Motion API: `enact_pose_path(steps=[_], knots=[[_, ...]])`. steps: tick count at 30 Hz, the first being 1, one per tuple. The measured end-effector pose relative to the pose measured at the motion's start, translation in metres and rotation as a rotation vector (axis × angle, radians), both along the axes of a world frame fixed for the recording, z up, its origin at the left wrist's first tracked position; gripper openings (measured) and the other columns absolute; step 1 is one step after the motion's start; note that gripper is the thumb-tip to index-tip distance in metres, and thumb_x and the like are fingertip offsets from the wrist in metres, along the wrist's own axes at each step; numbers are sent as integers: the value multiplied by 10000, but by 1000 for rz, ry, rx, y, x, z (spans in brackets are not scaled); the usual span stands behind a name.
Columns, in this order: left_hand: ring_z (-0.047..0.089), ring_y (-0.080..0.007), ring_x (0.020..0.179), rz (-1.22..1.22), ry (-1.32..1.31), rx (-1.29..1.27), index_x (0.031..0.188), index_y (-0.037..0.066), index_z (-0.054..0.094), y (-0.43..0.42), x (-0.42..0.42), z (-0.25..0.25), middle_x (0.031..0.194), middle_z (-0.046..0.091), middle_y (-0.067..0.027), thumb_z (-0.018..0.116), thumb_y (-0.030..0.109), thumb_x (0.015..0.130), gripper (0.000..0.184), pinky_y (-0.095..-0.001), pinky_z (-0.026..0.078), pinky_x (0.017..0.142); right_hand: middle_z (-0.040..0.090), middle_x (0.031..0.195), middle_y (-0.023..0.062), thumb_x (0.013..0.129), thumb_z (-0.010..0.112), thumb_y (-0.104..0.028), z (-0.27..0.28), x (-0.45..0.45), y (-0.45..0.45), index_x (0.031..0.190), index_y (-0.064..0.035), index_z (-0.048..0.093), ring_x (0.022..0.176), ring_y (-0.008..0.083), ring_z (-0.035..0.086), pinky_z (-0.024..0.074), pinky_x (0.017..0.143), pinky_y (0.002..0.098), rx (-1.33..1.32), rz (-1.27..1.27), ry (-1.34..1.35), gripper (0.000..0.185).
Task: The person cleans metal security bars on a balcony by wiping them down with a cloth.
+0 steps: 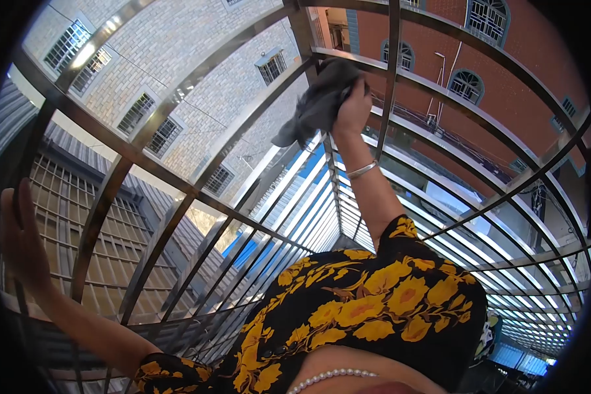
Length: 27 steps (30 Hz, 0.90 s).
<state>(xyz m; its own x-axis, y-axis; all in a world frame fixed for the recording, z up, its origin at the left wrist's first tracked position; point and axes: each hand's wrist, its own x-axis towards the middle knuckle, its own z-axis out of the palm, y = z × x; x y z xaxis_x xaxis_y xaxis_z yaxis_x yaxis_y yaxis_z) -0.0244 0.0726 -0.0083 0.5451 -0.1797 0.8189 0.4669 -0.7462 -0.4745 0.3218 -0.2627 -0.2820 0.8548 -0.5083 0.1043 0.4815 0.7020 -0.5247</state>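
A dark grey cloth (318,105) is bunched in my right hand (353,111), which is raised against the metal bars near the upper middle. The cloth covers part of a bar joint, and its loose end hangs down to the left. A silver bracelet (362,170) circles that wrist. At the far left, my left hand (23,236) is raised beside an upright metal bar (36,141), with its fingers extended upward. Nothing shows in it. Whether its palm touches the bar is hard to tell.
Metal bars (131,154) form a cage all around, in front and at both sides. Beyond them stand a pale brick building (197,49), a red building (433,59) with barred windows, and corrugated roofing (79,141) at the left.
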Motion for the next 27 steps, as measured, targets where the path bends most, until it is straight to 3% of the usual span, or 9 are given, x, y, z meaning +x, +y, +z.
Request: enact_pose_path(steps=[4, 5, 6, 8, 14, 16, 20, 22, 27], knots=[[447, -194, 647, -2, -95, -200, 911, 30, 566, -36, 10, -9, 722, 472, -84, 527, 360, 993, 342, -294, 385, 629, 635, 1089, 85, 1012, 487, -231, -15, 29, 7, 1087, 3, 617, 1009, 161, 583, 439, 929, 303, 60, 36, -98, 278], [447, -194, 647, -4, -119, -201, 911, 30, 566, -35, 12, -9, 722, 472, -84, 527, 360, 993, 342, -294, 385, 629, 592, 1123, 131, 954, 565, -153, -47, 71, 20, 1142, 8, 577, 1050, 239, 563, 430, 949, 333, -353, -398, 40, 248], [438, -191, 628, -16, -91, -213, 886, 37, 555, -32, 11, -9, 699, 457, -83, 535, 359, 989, 339, -307, 377, 607, 592, 1123, 131, 954, 565, -153, -40, 66, 21, 1142, 8, 577, 1050, 239, 563, 430, 949, 333, -349, -397, 19, 248], [430, -187, 610, -23, -84, -210, 862, 43, 544, -31, 8, -7, 676, 443, -81, 544, 358, 985, 338, -321, 369, 585, 528, 1151, 186, 856, 634, -59, -35, 20, 27, 1204, 17, 514, 1114, 333, 514, 414, 981, 374, -918, -538, -202, 376], [483, -290, 596, -112, -129, -86, 839, 49, 521, -47, 16, -13, 667, 467, -131, 571, 361, 966, 340, -388, 385, 571, 546, 1165, 185, 782, 628, 49, -65, 11, -19, 1215, 40, 517, 1113, 308, 542, 406, 995, 377, -1159, -378, -312, 447], [460, -275, 586, -119, -139, -88, 804, 43, 487, -48, 18, -15, 657, 440, -125, 575, 356, 963, 361, -386, 367, 563, 603, 1126, 153, 808, 610, 53, -42, -5, -24, 1201, 36, 543, 1041, 239, 597, 450, 938, 340, -760, -94, -326, 399], [449, -276, 576, -138, -104, -133, 758, 47, 451, -57, 19, -14, 641, 426, -117, 588, 340, 951, 377, -396, 355, 560, 608, 1067, 117, 788, 549, 99, 73, 2, -27, 1178, 14, 570, 1010, 203, 589, 445, 901, 296, -838, -564, -608, 400], [513, -317, 590, -145, -77, -89, 751, 51, 450, -60, 19, -13, 644, 477, -124, 604, 321, 941, 364, -417, 376, 559, 522, 1115, 170, 699, 516, 105, 136, 24, -23, 1150, -10, 568, 1054, 325, 513, 410, 950, 362, -688, -703, -659, 468], [508, -353, 611, -137, -93, -93, 756, 44, 461, -63, 18, -11, 654, 478, -145, 615, 334, 924, 369, -445, 379, 574, 508, 1241, 206, 702, 640, 79, 163, 38, 16, 1260, -1, 531, 1162, 397, 486, 420, 1000, 425, -1088, -823, -590, 574]])
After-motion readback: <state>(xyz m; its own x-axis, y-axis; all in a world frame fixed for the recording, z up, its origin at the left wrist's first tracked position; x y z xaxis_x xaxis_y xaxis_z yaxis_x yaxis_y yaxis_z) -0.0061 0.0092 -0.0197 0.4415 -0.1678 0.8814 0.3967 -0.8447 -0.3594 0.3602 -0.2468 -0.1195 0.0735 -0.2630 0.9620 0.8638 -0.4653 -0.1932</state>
